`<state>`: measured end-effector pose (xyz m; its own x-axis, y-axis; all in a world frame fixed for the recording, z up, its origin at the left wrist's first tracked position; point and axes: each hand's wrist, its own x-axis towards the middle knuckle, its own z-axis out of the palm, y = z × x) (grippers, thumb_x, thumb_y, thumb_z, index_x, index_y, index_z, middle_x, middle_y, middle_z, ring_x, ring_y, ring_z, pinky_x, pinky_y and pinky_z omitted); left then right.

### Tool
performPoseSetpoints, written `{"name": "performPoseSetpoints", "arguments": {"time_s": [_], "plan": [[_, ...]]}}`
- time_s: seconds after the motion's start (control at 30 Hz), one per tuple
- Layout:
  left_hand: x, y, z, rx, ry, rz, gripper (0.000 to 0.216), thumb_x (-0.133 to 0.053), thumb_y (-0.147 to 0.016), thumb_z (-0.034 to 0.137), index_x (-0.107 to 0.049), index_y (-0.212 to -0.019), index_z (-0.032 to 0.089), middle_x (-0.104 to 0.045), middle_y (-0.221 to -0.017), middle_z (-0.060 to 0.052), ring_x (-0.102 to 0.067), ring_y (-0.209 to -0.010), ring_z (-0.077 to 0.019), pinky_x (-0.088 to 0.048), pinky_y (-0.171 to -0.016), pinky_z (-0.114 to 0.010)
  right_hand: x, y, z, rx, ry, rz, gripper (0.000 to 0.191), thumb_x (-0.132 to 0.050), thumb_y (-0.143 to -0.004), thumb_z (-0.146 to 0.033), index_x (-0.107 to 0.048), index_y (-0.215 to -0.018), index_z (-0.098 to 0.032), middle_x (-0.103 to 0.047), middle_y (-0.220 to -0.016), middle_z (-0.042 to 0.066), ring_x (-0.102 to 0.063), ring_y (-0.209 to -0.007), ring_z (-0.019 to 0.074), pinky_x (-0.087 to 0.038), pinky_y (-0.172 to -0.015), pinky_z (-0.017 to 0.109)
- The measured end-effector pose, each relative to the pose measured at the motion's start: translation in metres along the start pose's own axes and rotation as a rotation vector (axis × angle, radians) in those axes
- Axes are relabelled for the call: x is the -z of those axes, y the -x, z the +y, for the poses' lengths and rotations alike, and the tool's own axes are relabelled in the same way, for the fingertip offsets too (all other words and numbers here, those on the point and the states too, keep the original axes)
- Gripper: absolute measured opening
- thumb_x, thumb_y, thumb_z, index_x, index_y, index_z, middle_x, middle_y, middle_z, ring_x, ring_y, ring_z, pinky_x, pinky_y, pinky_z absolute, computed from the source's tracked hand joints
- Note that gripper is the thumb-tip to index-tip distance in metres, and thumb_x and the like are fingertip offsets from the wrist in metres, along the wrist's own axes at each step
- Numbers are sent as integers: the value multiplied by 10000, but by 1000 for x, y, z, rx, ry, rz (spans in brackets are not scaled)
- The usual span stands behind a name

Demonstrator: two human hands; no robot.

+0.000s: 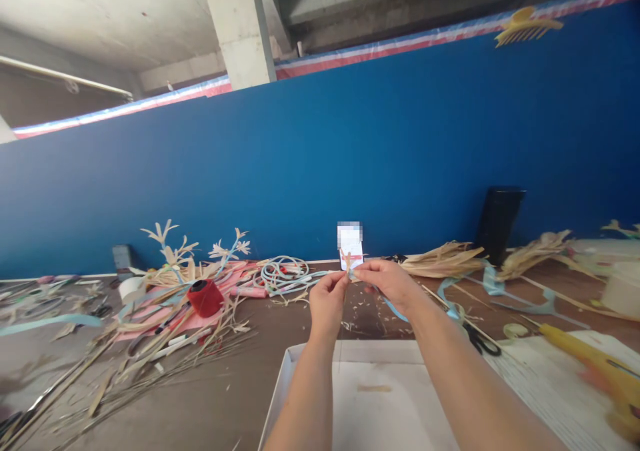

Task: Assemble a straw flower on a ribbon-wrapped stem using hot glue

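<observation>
My left hand (326, 301) is closed in a pinch at the base of a small husk flower (349, 261), which stands upright from the fingertips. A thin stem seems to hang below that hand. My right hand (389, 281) meets the left at the same spot, its thumb and finger pinched together on a light blue ribbon (395, 309). The ribbon's tail loops down under the right palm. Fingers hide where ribbon and flower meet. Both hands are above the far edge of a white shallow box (380, 352), in which a husk strip (374, 389) lies.
Behind the hands a phone (351, 241) leans against the blue partition (300, 164). To the left are a red thread spool (205, 297), husk flowers (173, 251), coiled cord (283, 274) and scissors (37, 397). At right lie dried husks (445, 261), black-handled scissors (483, 341) and a yellow glue gun (585, 357).
</observation>
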<state>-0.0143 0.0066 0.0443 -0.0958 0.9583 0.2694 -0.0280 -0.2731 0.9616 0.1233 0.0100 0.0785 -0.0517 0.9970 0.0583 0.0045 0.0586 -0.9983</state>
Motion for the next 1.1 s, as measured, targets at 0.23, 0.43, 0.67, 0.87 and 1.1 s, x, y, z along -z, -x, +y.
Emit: {"name": "performPoseSetpoints", "arguments": {"time_s": [0.23,0.43,0.67,0.87,1.1], "plan": [[-1,3,6,-53,-77,27,238,-574,-733,337,-679,-859,164,-643,-705,-17,-507,-605,-111,-384,-597,-229,-4,5,-5,-30,-8,28,253,-706,-577,-335,-697,-753,-153,-680,-851,73,-575,-731,150,-442,-564,226],[-3,6,3,-156,-233,109,191,-527,-773,282,-670,-853,182,-664,-795,-33,-571,-715,-143,-419,-673,-254,-5,5,-5,-29,29,46,254,-692,-589,-342,-701,-751,-148,-684,-854,81,-588,-771,175,-457,-573,234],[-4,10,3,-403,-541,159,199,-457,-833,227,-644,-891,192,-626,-819,-41,-555,-770,-145,-415,-715,-266,-11,4,-3,-29,-5,84,236,-698,-577,-333,-693,-724,-148,-678,-853,83,-578,-747,179,-465,-551,241],[-5,9,3,-599,-887,221,230,-404,-862,199,-622,-929,166,-596,-790,-63,-527,-794,-176,-402,-707,-283,-17,2,3,-9,-49,115,263,-689,-585,-371,-699,-731,-152,-669,-844,82,-565,-700,169,-439,-493,227],[-7,7,4,-717,-1122,229,203,-435,-838,165,-605,-949,159,-570,-785,-70,-502,-769,-195,-386,-704,-298,-23,1,5,45,15,196,331,-635,-624,-454,-698,-753,-156,-630,-679,38,-496,-556,121,-381,-445,215]]}}
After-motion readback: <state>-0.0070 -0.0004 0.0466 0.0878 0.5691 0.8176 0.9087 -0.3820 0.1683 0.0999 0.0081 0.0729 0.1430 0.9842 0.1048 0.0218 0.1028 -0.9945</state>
